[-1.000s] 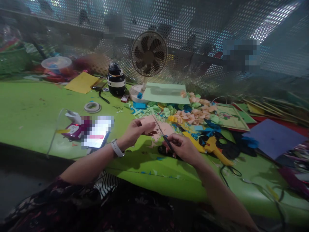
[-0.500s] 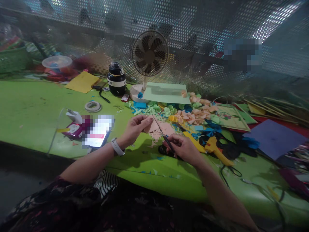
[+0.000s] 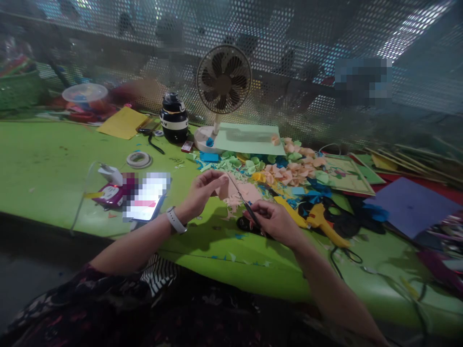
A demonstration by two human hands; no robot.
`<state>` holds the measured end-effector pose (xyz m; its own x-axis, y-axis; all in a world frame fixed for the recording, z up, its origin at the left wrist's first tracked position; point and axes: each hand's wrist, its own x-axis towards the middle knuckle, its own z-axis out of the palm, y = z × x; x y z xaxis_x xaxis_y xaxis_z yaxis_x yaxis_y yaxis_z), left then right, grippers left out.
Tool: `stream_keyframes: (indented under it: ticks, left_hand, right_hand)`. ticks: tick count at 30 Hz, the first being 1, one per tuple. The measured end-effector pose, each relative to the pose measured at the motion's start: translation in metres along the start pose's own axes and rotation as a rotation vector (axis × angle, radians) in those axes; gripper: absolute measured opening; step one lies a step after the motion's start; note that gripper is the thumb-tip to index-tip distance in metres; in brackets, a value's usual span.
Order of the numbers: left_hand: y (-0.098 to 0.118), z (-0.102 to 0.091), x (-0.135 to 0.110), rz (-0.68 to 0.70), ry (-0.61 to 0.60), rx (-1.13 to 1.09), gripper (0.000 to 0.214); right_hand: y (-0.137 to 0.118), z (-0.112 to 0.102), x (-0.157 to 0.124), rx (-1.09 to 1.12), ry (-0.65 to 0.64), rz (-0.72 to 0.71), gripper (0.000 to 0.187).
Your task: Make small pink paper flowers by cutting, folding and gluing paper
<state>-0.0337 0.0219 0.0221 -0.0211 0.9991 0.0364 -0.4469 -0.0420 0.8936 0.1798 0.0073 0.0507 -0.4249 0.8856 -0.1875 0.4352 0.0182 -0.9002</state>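
Note:
Close to the table's front, my left hand (image 3: pixel 203 193) pinches a small piece of peach paper (image 3: pixel 221 191) between thumb and fingers. My right hand (image 3: pixel 275 219) is closed round the dark handle of slim scissors (image 3: pixel 249 209). Their thin metal blades point up and left, with the tips beside my left fingertips and the paper. Under the blades lie a flat peach sheet (image 3: pixel 253 192) and peach shreds (image 3: pixel 233 209). A dark rounded object (image 3: pixel 244 223) sits below my right hand, partly hidden.
Behind my hands is a heap of peach petals (image 3: pixel 289 168) and coloured scraps. A yellow glue gun (image 3: pixel 327 226) lies to the right. A lit phone (image 3: pixel 146 197), tape roll (image 3: pixel 139 159), black jug (image 3: pixel 174 120) and fan (image 3: pixel 224 82) stand or lie around the green table (image 3: pixel 54 168).
My left fingertips and the small peach piece have shifted slightly. The scissors tilt almost as before, and everything else looks the same.

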Motion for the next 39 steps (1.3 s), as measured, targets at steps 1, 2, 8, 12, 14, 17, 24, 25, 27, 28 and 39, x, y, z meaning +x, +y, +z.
stream_keyframes:
  ticks: [1,2,8,12,14,17,24,25,27,28,39]
  left_hand:
    - [0.001,0.000,0.000,-0.036,-0.009,-0.046,0.020]
    - [0.001,0.001,0.000,-0.076,-0.035,-0.100,0.023]
    - [0.002,0.003,-0.002,-0.182,-0.165,-0.256,0.031]
    - [0.001,0.003,-0.002,-0.207,-0.165,-0.276,0.032]
    - [0.001,0.003,-0.001,-0.226,-0.171,-0.278,0.033]
    - [0.001,0.003,0.000,-0.258,-0.177,-0.265,0.034]
    - [-0.002,0.000,0.003,-0.280,-0.171,-0.280,0.036]
    - [-0.002,-0.001,0.004,-0.281,-0.164,-0.282,0.036]
    - [-0.003,-0.002,0.005,-0.286,-0.150,-0.282,0.036]
    - [-0.003,-0.003,0.006,-0.287,-0.144,-0.279,0.036]
    - [0.002,-0.003,0.008,-0.237,-0.075,-0.224,0.027]
  right_hand:
    - [0.000,0.000,0.000,0.004,-0.008,0.010,0.049]
    - [0.000,0.001,0.000,0.007,-0.015,0.022,0.050]
    - [0.001,0.001,0.002,0.013,-0.031,0.054,0.049]
    - [0.002,-0.001,0.003,0.002,-0.026,0.062,0.046]
    - [0.003,-0.001,0.003,0.000,-0.028,0.064,0.045]
    - [0.004,-0.002,0.004,-0.009,-0.036,0.069,0.044]
    - [0.003,-0.004,0.006,-0.008,-0.051,0.098,0.045]
    - [0.002,-0.006,0.006,0.000,-0.061,0.102,0.045]
    - [0.000,-0.009,0.007,0.023,-0.098,0.105,0.047]
    - [0.000,-0.011,0.007,0.037,-0.118,0.107,0.048]
    - [0.018,-0.049,0.022,0.053,0.144,0.011,0.055]
